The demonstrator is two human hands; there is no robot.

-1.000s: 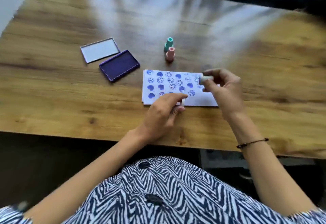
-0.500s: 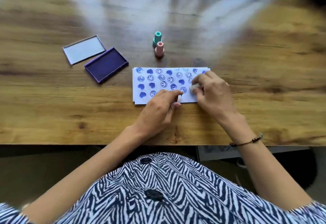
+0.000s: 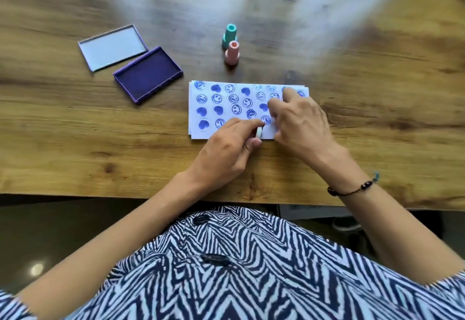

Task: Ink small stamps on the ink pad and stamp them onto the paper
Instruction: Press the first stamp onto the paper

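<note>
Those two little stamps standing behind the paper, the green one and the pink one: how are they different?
The teal stamp is green-blue, while the pink stamp is pale pink. The teal stamp stands farther from the person; the pink stamp stands nearer, closer to the paper. The pink stamp partly covers the teal stamp's base. Both stand upright, untouched, with the same shape: a narrow neck on a wider base, hollow at the top.

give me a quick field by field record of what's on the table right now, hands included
paper: white sheet covered in blue smiley and heart stamps
left hand: holds a small white stamp at the sheet's near edge
right hand: pressed down on the sheet, stamp hidden
ink pad: open, left of the sheet
lid: beside the pad
spare stamps: teal stamp, pink stamp, upright behind the sheet
</note>
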